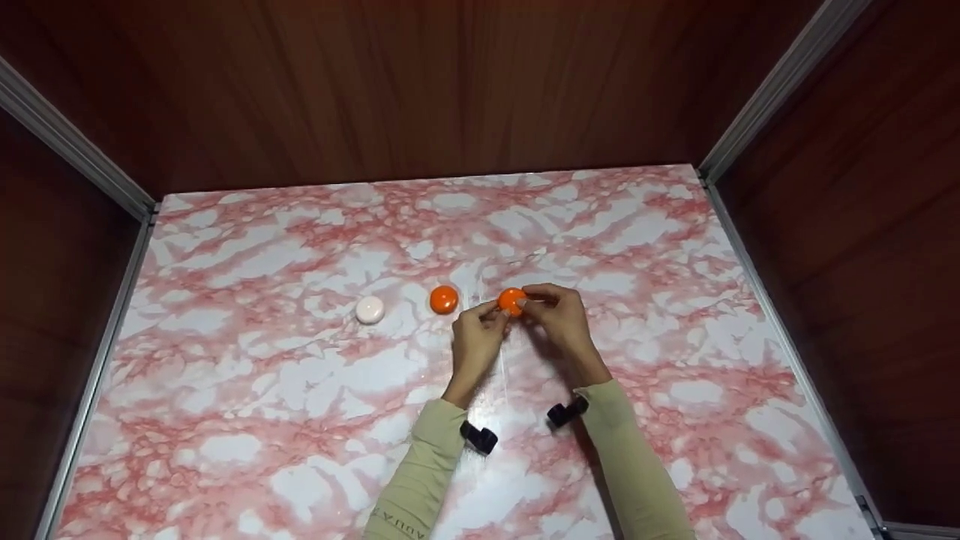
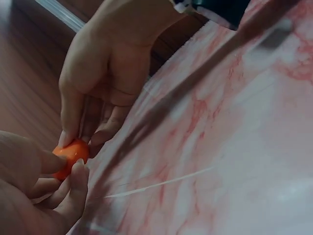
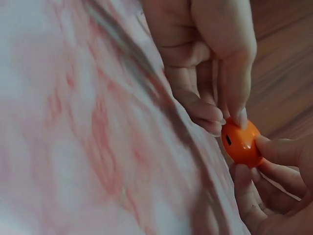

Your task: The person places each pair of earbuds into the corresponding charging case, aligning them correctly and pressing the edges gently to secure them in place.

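Both hands meet at a small round glossy orange case (image 1: 512,301), which has a dark slot (image 3: 228,140) in its side in the right wrist view. My left hand (image 1: 475,341) pinches its left side between thumb and fingers. From the right, my right hand (image 1: 564,321) grips it with the thumb across the near face. The left wrist view has the orange case (image 2: 72,157) between both sets of fingertips, partly covered by them. Just left of the hands, a second round orange piece (image 1: 444,299) lies on the table, and a round white piece (image 1: 370,310) lies farther left.
Red-and-white marbled covering spans the table (image 1: 315,405). Dark wood-look panels (image 1: 420,90) stand at the back and both sides, with metal rails (image 1: 772,315) along the edges. A small black device (image 1: 480,438) sits on each wrist.
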A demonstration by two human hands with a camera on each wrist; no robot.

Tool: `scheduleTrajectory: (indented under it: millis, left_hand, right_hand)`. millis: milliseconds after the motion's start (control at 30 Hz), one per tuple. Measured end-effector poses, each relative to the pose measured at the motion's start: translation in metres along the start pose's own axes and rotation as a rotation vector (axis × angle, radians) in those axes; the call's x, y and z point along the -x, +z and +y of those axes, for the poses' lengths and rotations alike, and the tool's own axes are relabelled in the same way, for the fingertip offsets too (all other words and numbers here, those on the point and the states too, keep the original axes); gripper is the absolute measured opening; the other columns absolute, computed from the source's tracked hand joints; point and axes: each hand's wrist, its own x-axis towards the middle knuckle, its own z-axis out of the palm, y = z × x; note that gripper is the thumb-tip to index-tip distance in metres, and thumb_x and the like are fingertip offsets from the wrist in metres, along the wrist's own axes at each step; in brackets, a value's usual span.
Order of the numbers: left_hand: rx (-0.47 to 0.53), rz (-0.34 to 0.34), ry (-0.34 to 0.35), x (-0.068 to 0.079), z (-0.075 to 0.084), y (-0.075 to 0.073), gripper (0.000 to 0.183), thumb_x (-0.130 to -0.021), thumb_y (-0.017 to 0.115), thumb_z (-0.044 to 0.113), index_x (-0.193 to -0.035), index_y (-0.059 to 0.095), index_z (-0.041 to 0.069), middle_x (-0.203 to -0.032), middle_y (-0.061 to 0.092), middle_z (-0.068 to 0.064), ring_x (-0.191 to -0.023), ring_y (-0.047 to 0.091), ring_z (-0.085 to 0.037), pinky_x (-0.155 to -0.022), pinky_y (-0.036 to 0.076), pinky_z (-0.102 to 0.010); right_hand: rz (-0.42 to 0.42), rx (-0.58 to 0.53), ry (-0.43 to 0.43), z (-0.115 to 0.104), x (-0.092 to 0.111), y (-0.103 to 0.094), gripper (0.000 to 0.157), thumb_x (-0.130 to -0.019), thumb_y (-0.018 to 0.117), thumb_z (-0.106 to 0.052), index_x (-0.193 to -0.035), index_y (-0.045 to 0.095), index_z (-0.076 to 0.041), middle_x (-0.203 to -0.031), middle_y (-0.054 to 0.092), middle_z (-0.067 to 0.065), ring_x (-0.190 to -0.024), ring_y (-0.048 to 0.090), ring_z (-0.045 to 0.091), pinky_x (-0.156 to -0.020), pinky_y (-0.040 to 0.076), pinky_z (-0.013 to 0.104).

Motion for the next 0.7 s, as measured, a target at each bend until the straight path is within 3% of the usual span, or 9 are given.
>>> scheduleTrajectory:
  millis: [167,300,500,700]
  left_hand:
    - [-0.038,0.018,-0.012,-0.008,0.002,0.011,0.027,-0.097,0.073,0.018,-0.122,0.079,0.010,-0.089,0.081,0.000,-0.072,0.075,-0.007,-0.063,0.054,-0.022]
    - [-0.061,0.033,-0.006,-0.013,0.004,0.018,0.025,-0.098,0.074,0.021,-0.120,0.079,0.012,-0.088,0.081,0.000,-0.070,0.074,-0.005,-0.066,0.057,-0.024]
    - [-0.078,0.060,-0.038,-0.016,0.004,0.024,0.025,-0.098,0.072,0.021,-0.122,0.078,0.013,-0.086,0.081,0.003,-0.071,0.076,-0.006,-0.075,0.060,-0.033]
    - [-0.094,0.086,-0.049,-0.016,0.002,0.026,0.023,-0.099,0.070,0.018,-0.119,0.079,0.013,-0.084,0.082,0.004,-0.068,0.074,-0.003,-0.077,0.060,-0.036]
  right_hand:
    - [0.046,0.071,0.027,0.004,-0.009,-0.003,0.023,-0.094,0.078,-0.009,-0.116,0.079,0.000,-0.112,0.078,0.023,-0.091,0.075,0.017,-0.075,0.060,0.020]
    - [0.078,0.090,0.041,0.005,-0.013,-0.005,0.023,-0.095,0.078,-0.011,-0.115,0.079,0.000,-0.110,0.079,0.021,-0.090,0.074,0.016,-0.075,0.060,0.022]
    - [0.083,0.088,0.004,0.007,-0.019,-0.003,0.023,-0.094,0.077,-0.007,-0.115,0.078,0.004,-0.110,0.078,0.025,-0.094,0.076,0.024,-0.078,0.061,0.023]
    - [0.096,0.156,-0.018,0.008,-0.020,-0.001,0.021,-0.095,0.079,-0.012,-0.113,0.081,-0.002,-0.110,0.080,0.020,-0.097,0.077,0.027,-0.082,0.060,0.026]
